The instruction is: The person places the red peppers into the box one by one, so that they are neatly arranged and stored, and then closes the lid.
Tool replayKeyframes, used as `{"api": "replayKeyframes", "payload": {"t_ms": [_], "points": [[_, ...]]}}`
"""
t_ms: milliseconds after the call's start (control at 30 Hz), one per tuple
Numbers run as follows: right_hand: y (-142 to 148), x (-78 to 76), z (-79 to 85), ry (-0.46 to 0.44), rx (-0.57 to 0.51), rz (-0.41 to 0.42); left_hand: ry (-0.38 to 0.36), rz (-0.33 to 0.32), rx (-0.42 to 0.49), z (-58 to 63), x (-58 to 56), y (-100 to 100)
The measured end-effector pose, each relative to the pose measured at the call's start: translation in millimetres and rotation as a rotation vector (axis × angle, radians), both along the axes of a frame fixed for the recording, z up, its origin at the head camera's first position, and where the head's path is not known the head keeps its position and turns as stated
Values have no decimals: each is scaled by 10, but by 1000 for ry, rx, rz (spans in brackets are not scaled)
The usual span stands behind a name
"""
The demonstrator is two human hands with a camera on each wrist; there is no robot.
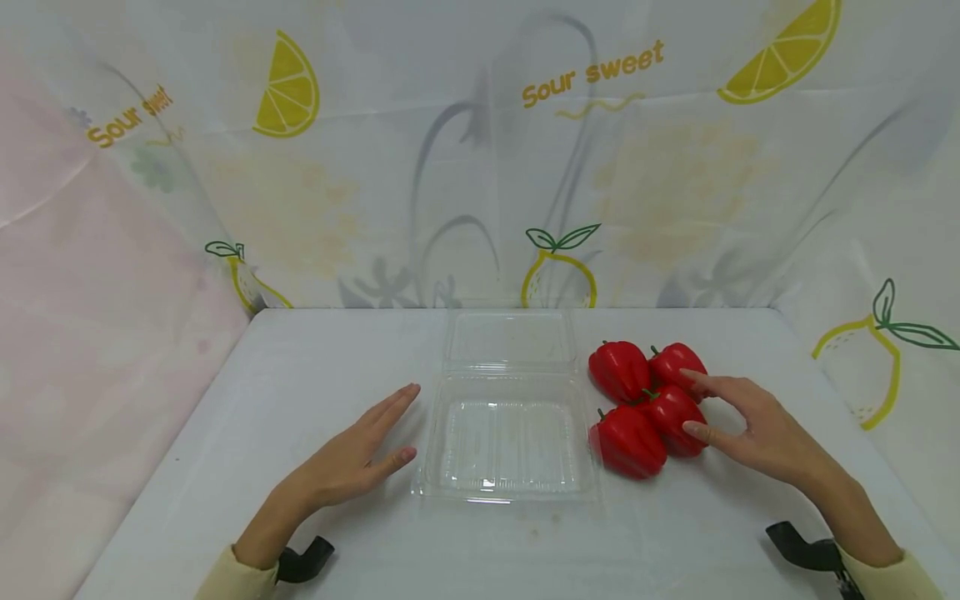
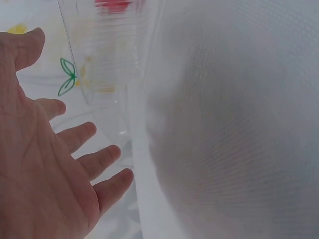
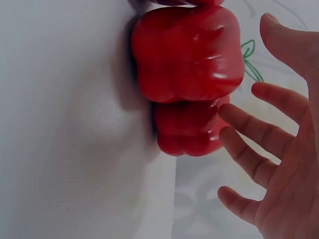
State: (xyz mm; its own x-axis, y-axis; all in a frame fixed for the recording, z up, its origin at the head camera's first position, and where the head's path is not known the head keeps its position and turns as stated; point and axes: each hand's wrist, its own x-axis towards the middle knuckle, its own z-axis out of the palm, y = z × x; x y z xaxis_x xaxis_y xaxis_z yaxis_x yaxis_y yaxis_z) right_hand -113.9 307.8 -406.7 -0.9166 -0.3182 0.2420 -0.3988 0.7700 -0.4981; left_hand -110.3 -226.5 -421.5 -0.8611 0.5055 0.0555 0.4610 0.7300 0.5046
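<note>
Several red bell peppers point(image 1: 628, 443) with green stems lie in a cluster on the right half of the table. My right hand point(image 1: 750, 425) hovers at the cluster's right side, fingers spread, thumb tip overlapping the nearer right pepper point(image 1: 672, 414) in the head view. In the right wrist view its fingers are apart beside a pepper point(image 3: 189, 55), holding nothing. A clear plastic clamshell box point(image 1: 513, 487) sits mid-table, its lid folded back away from me. Left of that box is my left hand point(image 1: 352, 458), fingers extended and holding nothing; the left wrist view shows its palm.
A white cloth covers the table point(image 1: 315, 350). Behind it hangs a lemon-printed curtain point(image 1: 420, 183), and a pinkish curtain point(image 1: 90, 333) runs along the left. Black wrist mounts point(image 1: 306, 560) sit at both sleeves. The peppers stand close against the box's right edge.
</note>
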Motion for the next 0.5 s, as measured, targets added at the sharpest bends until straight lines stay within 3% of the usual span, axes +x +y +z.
{"api": "replayKeyframes", "payload": {"t_ms": [200,500], "points": [[-12,14,-2,-2,26,23,-32,5,6,11,8,36],[-3,15,-8,63,57,66,-37,-6,3,2,7,81]]}}
